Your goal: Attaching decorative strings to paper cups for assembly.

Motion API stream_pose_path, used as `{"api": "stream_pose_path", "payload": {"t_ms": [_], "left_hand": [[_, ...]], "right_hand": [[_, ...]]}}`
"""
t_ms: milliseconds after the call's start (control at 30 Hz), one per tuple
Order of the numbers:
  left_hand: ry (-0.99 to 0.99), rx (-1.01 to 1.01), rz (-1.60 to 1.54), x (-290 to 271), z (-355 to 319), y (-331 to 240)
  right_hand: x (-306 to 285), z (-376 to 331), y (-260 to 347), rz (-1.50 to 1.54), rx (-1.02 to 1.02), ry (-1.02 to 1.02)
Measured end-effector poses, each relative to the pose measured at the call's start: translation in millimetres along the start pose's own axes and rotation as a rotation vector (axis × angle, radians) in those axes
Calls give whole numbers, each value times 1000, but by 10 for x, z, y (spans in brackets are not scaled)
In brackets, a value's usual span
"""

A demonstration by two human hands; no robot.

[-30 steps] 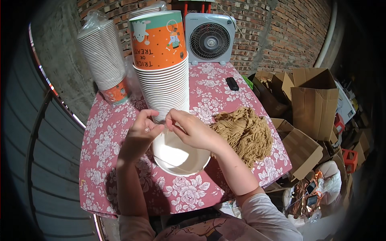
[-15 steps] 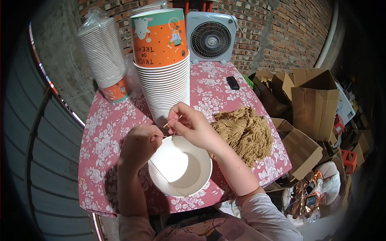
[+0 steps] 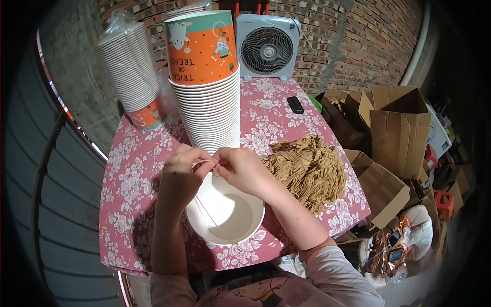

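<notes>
A white paper bucket [image 3: 250, 217] stands on the table in front of me, its mouth turned up and its inside partly sunlit. My left hand [image 3: 185, 166] is closed at the far left of its rim, pinching a thin tan cord [image 3: 206, 209]. My right hand [image 3: 239, 168] meets it there, thumb and fingers pinched on the same cord. From the hands the cord runs across the bucket's mouth to the near rim. The fingertips hide the cord's end. To the right of my right forearm lies a heap of tan cords [image 3: 309, 171].
Behind my hands rises a tall stack of nested paper buckets [image 3: 204, 102], orange and green on top. A bagged stack of buckets [image 3: 130, 66] stands left of it. A box fan [image 3: 268, 51] and a small black object [image 3: 295, 105] are farther back. Cardboard boxes [image 3: 401, 138] crowd the right.
My hands have come together at the far rim; the right hand has lowered and the left has risen slightly. The bucket has shifted a little left and away from me.
</notes>
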State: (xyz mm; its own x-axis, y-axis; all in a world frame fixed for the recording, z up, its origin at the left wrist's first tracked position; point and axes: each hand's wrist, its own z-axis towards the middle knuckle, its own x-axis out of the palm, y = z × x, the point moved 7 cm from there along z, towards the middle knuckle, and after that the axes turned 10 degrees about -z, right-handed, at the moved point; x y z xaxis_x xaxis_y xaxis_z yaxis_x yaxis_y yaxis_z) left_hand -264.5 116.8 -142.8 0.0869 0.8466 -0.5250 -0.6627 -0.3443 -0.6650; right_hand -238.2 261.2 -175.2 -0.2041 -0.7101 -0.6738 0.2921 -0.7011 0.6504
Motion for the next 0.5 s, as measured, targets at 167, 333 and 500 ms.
{"api": "stream_pose_path", "payload": {"t_ms": [167, 333, 500], "left_hand": [[42, -88, -61, 18, 28, 57], [46, -186, -101, -3, 31, 48], [49, -217, -173, 21, 28, 114]], "right_hand": [[43, 24, -35, -35, 39, 61], [-2, 29, -27, -52, 70, 8], [19, 27, 8, -33, 30, 4]]}}
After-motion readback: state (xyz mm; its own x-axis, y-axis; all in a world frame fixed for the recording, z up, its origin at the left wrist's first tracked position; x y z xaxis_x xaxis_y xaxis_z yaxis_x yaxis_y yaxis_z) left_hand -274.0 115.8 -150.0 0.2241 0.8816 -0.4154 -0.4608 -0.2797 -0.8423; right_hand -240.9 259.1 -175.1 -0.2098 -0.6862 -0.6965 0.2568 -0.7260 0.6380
